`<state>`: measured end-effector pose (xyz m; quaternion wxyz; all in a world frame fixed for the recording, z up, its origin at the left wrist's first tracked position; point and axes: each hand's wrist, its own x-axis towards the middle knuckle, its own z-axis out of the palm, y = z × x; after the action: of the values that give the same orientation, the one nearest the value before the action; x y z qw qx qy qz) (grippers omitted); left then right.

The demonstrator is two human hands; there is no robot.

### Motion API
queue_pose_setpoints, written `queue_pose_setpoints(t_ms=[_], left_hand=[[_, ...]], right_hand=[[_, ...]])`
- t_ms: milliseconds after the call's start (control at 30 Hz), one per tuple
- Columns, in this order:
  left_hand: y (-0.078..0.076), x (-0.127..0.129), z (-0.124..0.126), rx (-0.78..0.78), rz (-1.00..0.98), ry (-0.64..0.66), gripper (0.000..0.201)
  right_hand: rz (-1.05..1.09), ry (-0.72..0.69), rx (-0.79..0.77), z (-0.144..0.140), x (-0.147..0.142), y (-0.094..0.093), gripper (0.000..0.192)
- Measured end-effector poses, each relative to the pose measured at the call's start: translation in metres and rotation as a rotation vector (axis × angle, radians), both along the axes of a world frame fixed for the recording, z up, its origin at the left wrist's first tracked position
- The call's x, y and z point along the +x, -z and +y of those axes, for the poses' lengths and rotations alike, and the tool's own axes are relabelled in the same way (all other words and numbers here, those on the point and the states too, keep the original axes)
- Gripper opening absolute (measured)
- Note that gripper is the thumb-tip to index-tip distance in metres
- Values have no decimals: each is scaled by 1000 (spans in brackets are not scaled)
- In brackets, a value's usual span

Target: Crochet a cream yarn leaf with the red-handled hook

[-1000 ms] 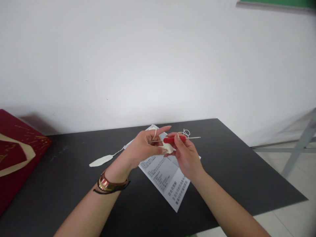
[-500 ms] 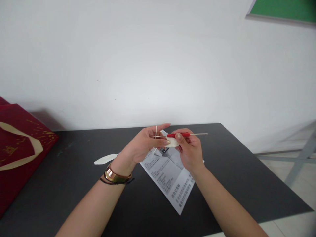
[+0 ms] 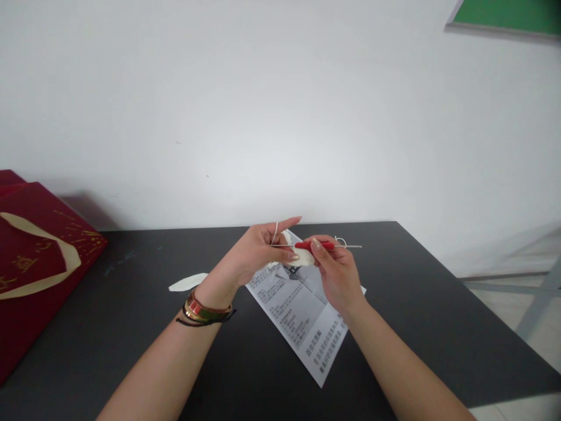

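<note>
My right hand grips a crochet hook with a red handle and a thin metal shaft that points left. My left hand pinches a small cream crocheted piece between thumb and fingers, with cream yarn looped over the raised index finger. Both hands hover close together above a printed instruction sheet on the black table. A gold bracelet and a dark band sit on my left wrist.
A flat cream crocheted leaf shape lies on the table left of my left hand. A dark red gift bag with a cream handle stands at the table's left end. A white wall rises behind the table; floor shows at the right.
The hook has slid slightly left toward the crocheted piece, and both hands have shifted a little. The view has tilted slightly, moving the red bag and the sheet in frame.
</note>
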<state>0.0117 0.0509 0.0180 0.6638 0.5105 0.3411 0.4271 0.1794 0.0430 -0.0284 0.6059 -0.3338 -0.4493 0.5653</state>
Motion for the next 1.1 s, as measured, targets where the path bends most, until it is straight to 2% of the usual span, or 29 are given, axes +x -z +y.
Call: queue_pose_setpoints(t_ms=[100,233,400,567,833,933,1100], left_hand=[[-3,-6,2,-15,-40,-6,69],[-7,-20,7,-63,-135,-37,70],[-6,-31,13,-89,-230,-36,68],[-4,-25,14,-120,-244,21,66],[3,-13,13,-175,-311,78,62],[10,-9,15,-189,-327,98,60],[13,-8,14,-188,-358,123,61]], right_hand=[[48,-80,-58,3,0,-3,18],[61,-122,-51,12,5,-6,22],[10,-254,-117,24,21,3,29],[-42,-354,-147,25,25,12,32],[-64,-444,-154,15,12,11,28],[-131,-431,-133,13,8,11,25],[-240,-281,-43,13,4,11,14]])
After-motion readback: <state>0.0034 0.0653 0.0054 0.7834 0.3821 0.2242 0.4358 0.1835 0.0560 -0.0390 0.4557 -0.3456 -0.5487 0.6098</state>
